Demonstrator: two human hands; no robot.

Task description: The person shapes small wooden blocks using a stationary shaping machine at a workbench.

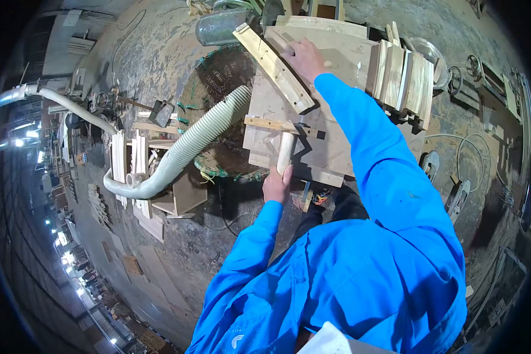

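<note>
My left hand [277, 184] is closed round the near end of a pale wooden piece [286, 152], which points away from me over the table's left part. The far end of that piece meets a wooden strip [262, 123] fixed at the table edge. My right hand [304, 58] lies at the far part of the worktable [342, 59], its fingers on a wooden piece [277, 41] partly hidden by the hand. Between the hands a curved wooden board [274, 69] with dark holes lies slanted across the table's left edge.
Several curved wooden pieces [400, 79] are stacked at the table's right. A wicker basket [218, 76] and a ribbed hose [200, 138] stand left of the table. A wooden box [189, 192] and upright boards [119, 165] are farther left.
</note>
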